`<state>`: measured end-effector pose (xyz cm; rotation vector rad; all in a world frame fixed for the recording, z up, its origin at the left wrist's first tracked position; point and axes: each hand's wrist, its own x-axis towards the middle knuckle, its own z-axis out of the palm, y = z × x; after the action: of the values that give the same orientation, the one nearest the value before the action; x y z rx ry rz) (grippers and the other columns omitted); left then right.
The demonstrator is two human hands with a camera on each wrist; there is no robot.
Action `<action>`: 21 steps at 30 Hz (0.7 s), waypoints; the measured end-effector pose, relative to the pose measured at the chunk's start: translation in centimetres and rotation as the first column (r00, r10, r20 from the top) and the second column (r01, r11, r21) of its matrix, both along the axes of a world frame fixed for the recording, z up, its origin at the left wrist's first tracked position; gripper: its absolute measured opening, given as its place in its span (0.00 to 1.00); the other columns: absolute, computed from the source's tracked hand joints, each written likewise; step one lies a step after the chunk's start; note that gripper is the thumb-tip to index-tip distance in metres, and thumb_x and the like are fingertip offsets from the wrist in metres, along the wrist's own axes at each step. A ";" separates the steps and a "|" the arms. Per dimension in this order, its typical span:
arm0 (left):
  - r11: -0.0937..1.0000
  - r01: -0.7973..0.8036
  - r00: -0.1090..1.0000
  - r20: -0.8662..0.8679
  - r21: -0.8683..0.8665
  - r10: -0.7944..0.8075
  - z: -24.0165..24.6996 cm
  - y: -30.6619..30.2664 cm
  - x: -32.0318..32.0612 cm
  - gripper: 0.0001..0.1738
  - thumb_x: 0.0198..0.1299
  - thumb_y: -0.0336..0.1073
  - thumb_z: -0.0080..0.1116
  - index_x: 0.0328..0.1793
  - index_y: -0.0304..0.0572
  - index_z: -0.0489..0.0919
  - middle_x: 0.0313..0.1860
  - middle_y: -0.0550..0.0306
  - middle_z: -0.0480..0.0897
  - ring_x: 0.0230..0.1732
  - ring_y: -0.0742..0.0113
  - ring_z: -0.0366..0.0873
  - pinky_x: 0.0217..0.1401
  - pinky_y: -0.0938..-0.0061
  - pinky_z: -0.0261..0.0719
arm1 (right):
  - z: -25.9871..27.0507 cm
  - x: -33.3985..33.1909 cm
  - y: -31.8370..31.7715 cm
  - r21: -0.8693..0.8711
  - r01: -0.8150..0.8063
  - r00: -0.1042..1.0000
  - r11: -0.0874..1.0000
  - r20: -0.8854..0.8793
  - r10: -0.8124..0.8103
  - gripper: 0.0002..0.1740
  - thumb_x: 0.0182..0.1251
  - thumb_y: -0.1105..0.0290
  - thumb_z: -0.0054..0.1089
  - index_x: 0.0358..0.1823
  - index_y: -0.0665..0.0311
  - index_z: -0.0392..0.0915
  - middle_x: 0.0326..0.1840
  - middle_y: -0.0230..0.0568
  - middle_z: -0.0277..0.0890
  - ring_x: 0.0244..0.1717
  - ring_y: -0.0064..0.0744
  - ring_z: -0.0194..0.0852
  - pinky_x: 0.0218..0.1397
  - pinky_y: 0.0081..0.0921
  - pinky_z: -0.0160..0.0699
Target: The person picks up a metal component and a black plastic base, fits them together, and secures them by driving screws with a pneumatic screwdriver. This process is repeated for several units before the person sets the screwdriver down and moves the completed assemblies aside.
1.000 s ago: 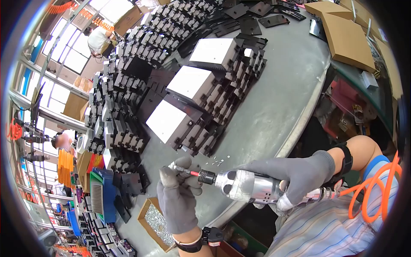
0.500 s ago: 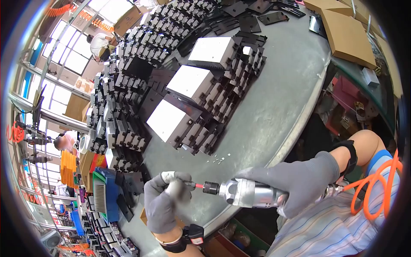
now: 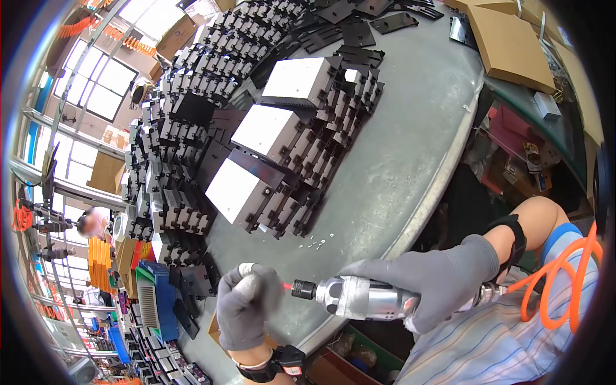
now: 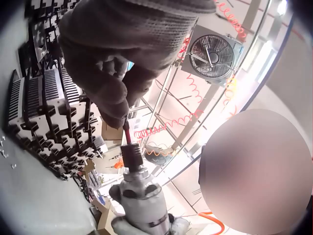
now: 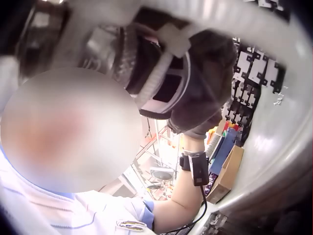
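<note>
1. The table (image 3: 391, 135) runs broad and grey from the white boxes (image 3: 239, 194) to its pale curved edge (image 3: 434, 196).
2. Loose screws (image 3: 314, 244) lie just beside the nearest box, out past the hands; a carton (image 3: 213, 328) sits partly hidden behind the left wrist.
3. The driver (image 3: 369, 300) is held up in the air, its body crossing the line of the near edge, its nose pointing toward the left hand (image 3: 242, 308).
4. The right hand (image 3: 443, 276), gloved, is wrapped firmly round the driver's body.
5. The left, gloved too, has its fingers curled in, thumb and fingertips closed on the tip of the red bit (image 4: 127, 133); whether a screw sits between them I can't tell.
</note>
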<state>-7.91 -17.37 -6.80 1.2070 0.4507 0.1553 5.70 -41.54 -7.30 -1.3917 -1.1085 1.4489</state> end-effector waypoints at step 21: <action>0.054 -0.011 0.995 0.017 0.998 -0.102 0.3 4.2 6.7 0.46 0.30 0.44 0.75 0.64 0.63 0.72 0.68 0.48 0.64 0.65 0.49 0.65 0.65 0.59 0.66 | 0.0 0.8 2.1 -0.007 0.305 0.811 0.952 -0.523 -0.264 0.30 0.45 0.75 0.53 0.54 0.72 0.58 0.30 0.39 0.66 0.22 0.25 0.72 0.24 0.23 0.78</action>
<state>-1.18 -13.19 -6.55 2.6759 0.1458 0.5439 6.55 -39.46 -7.32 -0.9688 -0.5705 1.4215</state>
